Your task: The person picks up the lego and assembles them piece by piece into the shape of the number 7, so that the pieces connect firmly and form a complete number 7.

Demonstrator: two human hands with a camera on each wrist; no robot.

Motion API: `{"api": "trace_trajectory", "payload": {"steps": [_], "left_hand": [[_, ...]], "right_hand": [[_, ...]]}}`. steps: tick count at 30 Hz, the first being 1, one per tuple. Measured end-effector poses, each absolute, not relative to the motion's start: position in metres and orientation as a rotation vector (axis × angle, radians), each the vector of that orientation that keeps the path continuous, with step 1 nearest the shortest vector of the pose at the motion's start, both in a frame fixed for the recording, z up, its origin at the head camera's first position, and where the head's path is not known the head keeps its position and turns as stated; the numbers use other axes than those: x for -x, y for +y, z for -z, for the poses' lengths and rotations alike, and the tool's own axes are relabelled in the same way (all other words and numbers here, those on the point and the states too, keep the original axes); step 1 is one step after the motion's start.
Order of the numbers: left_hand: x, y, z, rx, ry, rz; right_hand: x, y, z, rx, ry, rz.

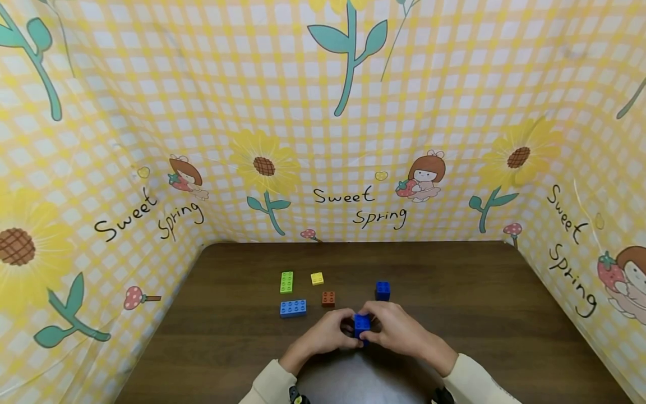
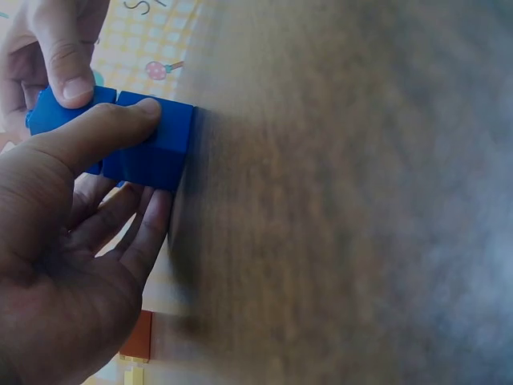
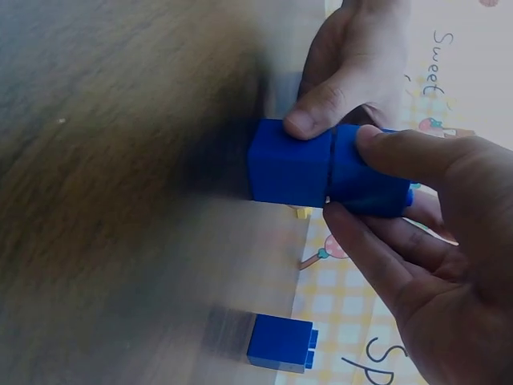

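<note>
Two blue toy bricks are stacked between my hands at the near middle of the table. My left hand (image 1: pixel 330 335) pinches the lower blue brick (image 3: pixel 288 168), its thumb lying on the side face. My right hand (image 1: pixel 406 331) grips the upper blue brick (image 1: pixel 361 321), which has studs on top. In the right wrist view a thin gap runs between the two bricks, and the upper one looks slightly tilted. The lower brick's base is at the tabletop. Behind my right hand stands another blue brick (image 1: pixel 383 290), apart from the stack.
Left of the stack lie a brown brick (image 1: pixel 328 298), a light blue brick (image 1: pixel 293 308), a lime green brick (image 1: pixel 286 282) and a yellow brick (image 1: pixel 317 278). The dark wooden table (image 1: pixel 227 336) is bordered by a yellow checked cloth (image 1: pixel 353 140) at the back and sides.
</note>
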State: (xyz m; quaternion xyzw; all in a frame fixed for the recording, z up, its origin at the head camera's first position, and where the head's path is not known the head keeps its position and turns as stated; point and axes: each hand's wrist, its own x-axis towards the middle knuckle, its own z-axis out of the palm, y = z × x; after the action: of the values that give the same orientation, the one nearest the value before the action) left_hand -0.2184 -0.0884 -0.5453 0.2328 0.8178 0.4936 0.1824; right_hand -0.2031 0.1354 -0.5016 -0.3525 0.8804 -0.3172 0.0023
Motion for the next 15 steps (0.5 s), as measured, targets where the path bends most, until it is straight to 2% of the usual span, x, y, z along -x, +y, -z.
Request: {"api": "trace_trajectory", "payload": {"steps": [15], "left_hand": [[0.2182,-0.0889,0.5417,-0.654,2.310,-1.393]], "right_hand": [[0.2037,0.1321,0.4959,1.022,2.720,1.041]]}}
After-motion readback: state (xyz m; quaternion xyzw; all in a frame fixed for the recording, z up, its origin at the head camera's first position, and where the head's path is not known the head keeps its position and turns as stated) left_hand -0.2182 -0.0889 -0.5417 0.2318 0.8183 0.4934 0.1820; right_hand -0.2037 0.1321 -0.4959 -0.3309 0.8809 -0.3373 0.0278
